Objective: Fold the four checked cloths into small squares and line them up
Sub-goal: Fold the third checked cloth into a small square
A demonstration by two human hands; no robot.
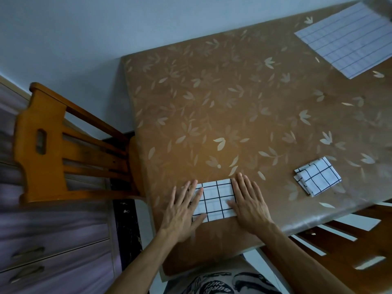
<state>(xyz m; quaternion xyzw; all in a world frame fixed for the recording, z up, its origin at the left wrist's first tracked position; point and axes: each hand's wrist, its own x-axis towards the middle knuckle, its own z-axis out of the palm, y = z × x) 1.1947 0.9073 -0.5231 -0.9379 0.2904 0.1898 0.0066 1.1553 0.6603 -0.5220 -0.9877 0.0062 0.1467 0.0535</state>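
A white cloth with black checks [216, 198] lies folded into a strip near the table's front edge. My left hand [183, 211] lies flat on its left end with fingers straight. My right hand [249, 203] presses flat on its right end. To the right, a second checked cloth [317, 178] sits folded into a small square, apart from both hands. At the far right corner a checked cloth stack [344, 38] lies spread out flat; how many cloths it holds I cannot tell.
The brown leaf-patterned table [222, 115] fills the middle of the view. A wooden chair [55, 149] stands at its left side and another chair [343, 249] at the front right. A purple drawer unit [42, 247] stands lower left.
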